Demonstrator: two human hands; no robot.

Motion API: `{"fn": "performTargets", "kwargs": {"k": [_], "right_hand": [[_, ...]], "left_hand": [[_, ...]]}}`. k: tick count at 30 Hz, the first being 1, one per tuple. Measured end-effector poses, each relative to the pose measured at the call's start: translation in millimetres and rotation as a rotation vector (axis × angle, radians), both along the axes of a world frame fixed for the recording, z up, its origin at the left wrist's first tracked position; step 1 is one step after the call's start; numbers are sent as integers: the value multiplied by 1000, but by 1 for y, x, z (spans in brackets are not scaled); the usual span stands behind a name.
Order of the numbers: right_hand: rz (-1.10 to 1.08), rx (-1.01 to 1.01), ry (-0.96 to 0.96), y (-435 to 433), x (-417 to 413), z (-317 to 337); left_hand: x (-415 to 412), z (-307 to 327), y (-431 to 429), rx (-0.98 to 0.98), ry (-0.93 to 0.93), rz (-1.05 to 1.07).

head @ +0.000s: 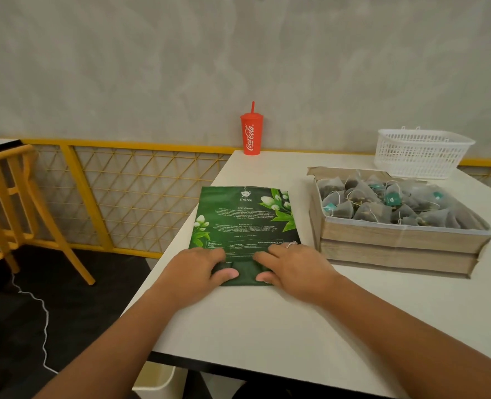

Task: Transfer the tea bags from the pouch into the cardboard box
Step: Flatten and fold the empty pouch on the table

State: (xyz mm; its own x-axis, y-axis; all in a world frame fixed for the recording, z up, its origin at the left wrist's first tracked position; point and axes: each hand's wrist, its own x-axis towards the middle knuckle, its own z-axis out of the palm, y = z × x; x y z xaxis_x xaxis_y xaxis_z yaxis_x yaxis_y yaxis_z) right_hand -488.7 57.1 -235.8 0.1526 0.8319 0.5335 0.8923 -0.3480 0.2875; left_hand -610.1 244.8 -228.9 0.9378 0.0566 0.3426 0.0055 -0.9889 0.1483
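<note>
A green printed pouch (245, 220) lies flat on the white table (267, 318), its back side up. My left hand (193, 273) and my right hand (291, 269) both rest on the pouch's near end, fingers spread flat and thumbs on its bottom fold. To the right stands the open cardboard box (397, 240), filled with several pyramid tea bags (382, 203) with teal tags. Neither hand touches the box.
A red lidded cup with a straw (251, 133) stands at the table's far edge by the wall. A white plastic basket (420, 152) sits behind the box. A yellow chair (11, 208) and yellow railing are to the left, beyond the table edge.
</note>
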Motion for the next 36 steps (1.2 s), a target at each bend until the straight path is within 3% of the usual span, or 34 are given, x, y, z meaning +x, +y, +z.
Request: {"fn": "performTargets", "kwargs": {"k": [3, 7, 10, 12, 16, 19, 26, 31, 36], "right_hand": [[13, -37, 36, -1, -2, 1], [-44, -70, 223, -4, -10, 2], [-57, -238, 512, -10, -19, 4], [-50, -284, 558, -14, -24, 5], [-68, -246, 554, -15, -24, 8], [-48, -103, 381, -10, -25, 1], [-187, 52, 186, 1, -23, -3], [-191, 63, 76, 4, -12, 8], [-215, -37, 139, 9, -1, 16]], "left_hand": [[2, -5, 4, -111, 7, -9], [2, -12, 5, 39, -98, 19], [0, -14, -2, 189, -227, 84], [-3, -15, -7, 221, -207, 120], [-15, -13, -12, 178, -188, 125], [-19, -12, -9, 151, -191, 82], [-16, -6, -20, 305, -234, 139], [-2, -2, -15, 323, -236, 170], [13, 5, -6, 271, -132, 139]]}}
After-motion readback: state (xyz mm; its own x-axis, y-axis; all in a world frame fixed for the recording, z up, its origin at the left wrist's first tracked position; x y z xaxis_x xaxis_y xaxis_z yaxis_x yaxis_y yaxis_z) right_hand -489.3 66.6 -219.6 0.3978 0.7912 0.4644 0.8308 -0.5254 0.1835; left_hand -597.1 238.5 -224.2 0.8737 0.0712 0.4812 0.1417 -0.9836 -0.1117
